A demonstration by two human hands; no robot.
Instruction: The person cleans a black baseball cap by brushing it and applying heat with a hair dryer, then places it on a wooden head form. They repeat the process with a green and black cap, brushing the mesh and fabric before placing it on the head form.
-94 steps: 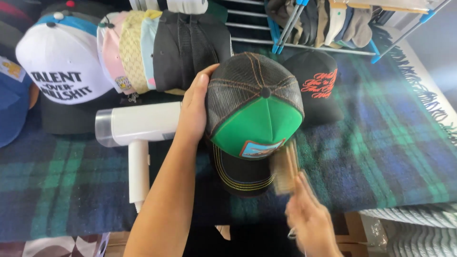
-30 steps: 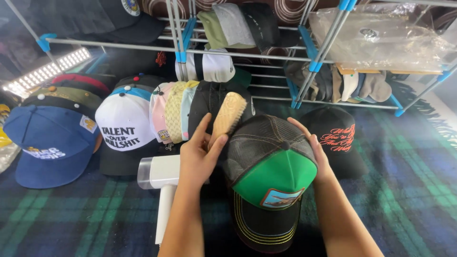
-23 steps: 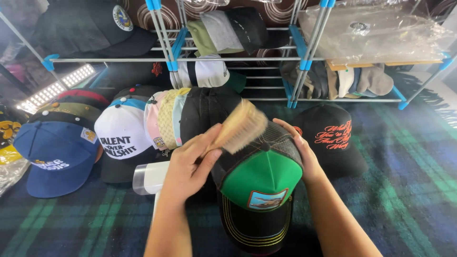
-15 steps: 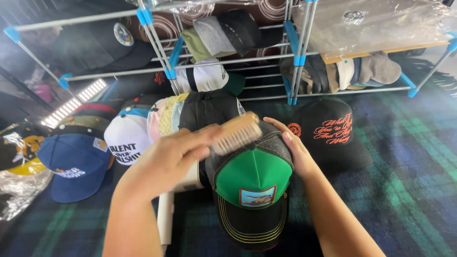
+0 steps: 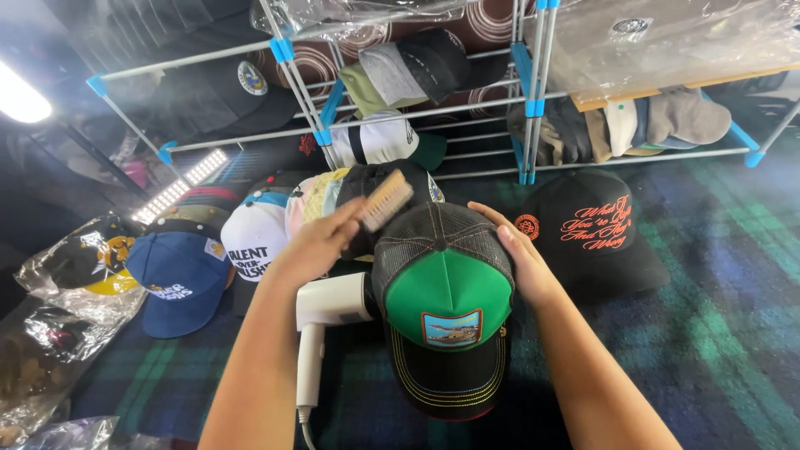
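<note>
The trucker cap [image 5: 447, 292] has a green front, grey mesh back and black brim. The brush [image 5: 385, 200] is tan. The steamer [image 5: 321, 321] is white. The blanket [image 5: 733, 333] is dark blue-green plaid.

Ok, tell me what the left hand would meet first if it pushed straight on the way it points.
Probably the mesh back of the green-fronted cap: the left hand aims its brush there, though depth is unclear.
</note>
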